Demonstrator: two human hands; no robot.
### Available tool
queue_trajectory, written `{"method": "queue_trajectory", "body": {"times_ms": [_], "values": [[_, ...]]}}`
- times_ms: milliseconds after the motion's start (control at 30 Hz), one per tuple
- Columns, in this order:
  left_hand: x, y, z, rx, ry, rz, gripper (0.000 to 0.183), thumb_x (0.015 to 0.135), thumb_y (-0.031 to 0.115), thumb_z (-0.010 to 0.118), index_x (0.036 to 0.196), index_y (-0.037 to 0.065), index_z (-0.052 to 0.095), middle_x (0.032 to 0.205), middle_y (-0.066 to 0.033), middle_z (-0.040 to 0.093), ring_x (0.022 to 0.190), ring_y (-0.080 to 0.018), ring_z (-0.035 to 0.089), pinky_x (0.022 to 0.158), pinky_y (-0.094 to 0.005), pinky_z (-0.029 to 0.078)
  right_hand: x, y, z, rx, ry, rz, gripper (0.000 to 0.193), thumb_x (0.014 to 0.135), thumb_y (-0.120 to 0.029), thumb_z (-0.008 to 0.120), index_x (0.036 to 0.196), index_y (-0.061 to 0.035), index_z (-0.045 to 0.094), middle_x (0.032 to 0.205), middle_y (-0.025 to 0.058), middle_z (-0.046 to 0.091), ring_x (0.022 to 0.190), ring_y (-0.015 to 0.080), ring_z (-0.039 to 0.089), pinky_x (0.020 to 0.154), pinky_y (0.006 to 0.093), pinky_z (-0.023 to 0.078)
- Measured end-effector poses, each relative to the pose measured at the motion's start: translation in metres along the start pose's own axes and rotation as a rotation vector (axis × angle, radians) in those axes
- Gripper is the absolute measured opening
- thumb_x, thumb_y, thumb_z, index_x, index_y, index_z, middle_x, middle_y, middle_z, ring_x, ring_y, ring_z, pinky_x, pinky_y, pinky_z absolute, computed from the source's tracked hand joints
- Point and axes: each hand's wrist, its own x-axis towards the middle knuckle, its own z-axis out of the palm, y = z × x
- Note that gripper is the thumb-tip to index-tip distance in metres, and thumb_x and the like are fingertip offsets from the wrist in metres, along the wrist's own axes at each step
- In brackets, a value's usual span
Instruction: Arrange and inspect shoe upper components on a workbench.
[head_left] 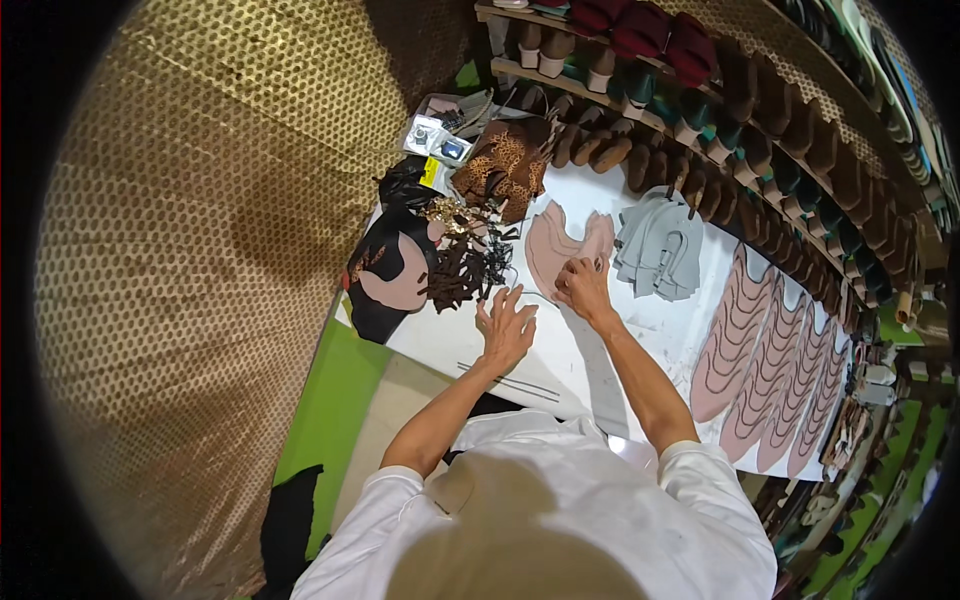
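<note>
On the white table, a pink U-shaped leather-like piece [556,243], apparently a shoe upper in a small stack, lies ahead of my hands. My right hand [584,288] is at its near right edge, fingers bent and drawn together; what they pinch is hidden. Left of it, my left hand [507,327] hovers over or rests on the tabletop with its fingers spread, holding nothing visible. A thin dark curved line, perhaps a strip, runs between the two hands. Several thin dark strips [510,381] lie near the table's front edge.
Grey cut pieces [658,247] are stacked to the right; overlapping pink pieces [735,350] lie in rows beyond. Dark brown scraps [458,272], leopard-print material [503,168] and black pieces [378,318] crowd the left. Shelves of shoe forms [640,90] line the back.
</note>
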Motion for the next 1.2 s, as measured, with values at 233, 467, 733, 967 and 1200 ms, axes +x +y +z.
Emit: {"method": "queue_trajectory", "body": {"times_ms": [233, 467, 733, 967, 1200], "values": [[0.031, -0.01, -0.006, -0.007, -0.067, 0.074, 0.027, 0.089, 0.018, 0.071, 0.116, 0.016, 0.075, 0.154, -0.0144, 0.045, 0.145, -0.0363, 0.034, 0.111, -0.0694, 0.016, 0.012, 0.006, -0.009, -0.136, -0.066, -0.112, 0.009, 0.085, -0.022, 0.076, 0.088, -0.0146, 0.077, 0.111, 0.0004, 0.067, 0.113, 0.023, 0.062, 0.118, 0.0654, 0.021], [0.066, 0.002, 0.003, 0.009, -0.115, 0.135, 0.04, 0.092, 0.026, 0.068, 0.131, 0.018, 0.069, 0.152, -0.0165, 0.042, 0.138, -0.0364, 0.035, 0.109, -0.0715, 0.019, 0.041, 0.016, -0.036, -0.226, 0.059, 0.012, 0.012, 0.088, -0.017, 0.07, 0.097, -0.0086, 0.073, 0.111, 0.0045, 0.067, 0.112, 0.0255, 0.063, 0.119, 0.0668, 0.022], [0.092, 0.01, 0.012, 0.126, -0.198, 0.143, 0.043, 0.092, 0.026, 0.064, 0.134, 0.018, 0.067, 0.147, -0.0186, 0.041, 0.137, -0.0377, 0.034, 0.105, -0.0735, 0.022, 0.098, 0.042, -0.102, -0.414, 0.229, -0.02, 0.009, 0.09, -0.015, 0.067, 0.093, -0.0072, 0.068, 0.106, 0.0033, 0.066, 0.109, 0.0223, 0.064, 0.121, 0.0667, 0.021], [0.092, 0.009, 0.009, 0.147, -0.239, 0.151, 0.039, 0.09, 0.024, 0.064, 0.129, 0.018, 0.07, 0.144, -0.0181, 0.041, 0.135, -0.0375, 0.034, 0.105, -0.0706, 0.022, 0.103, 0.045, -0.193, -0.598, 0.372, 0.001, 0.009, 0.091, -0.019, 0.069, 0.098, -0.0125, 0.069, 0.108, 0.0009, 0.062, 0.113, 0.0202, 0.061, 0.122, 0.0626, 0.018], [0.071, 0.008, 0.002, 0.108, -0.043, 0.14, 0.048, 0.088, 0.017, 0.067, 0.135, 0.022, 0.067, 0.152, -0.0163, 0.038, 0.136, -0.0387, 0.034, 0.104, -0.0685, 0.022, -0.001, 0.024, -0.197, -0.387, 0.372, -0.092, 0.012, 0.088, -0.013, 0.075, 0.097, -0.0122, 0.067, 0.118, 0.0003, 0.064, 0.121, 0.0197, 0.06, 0.125, 0.0645, 0.012]]}}
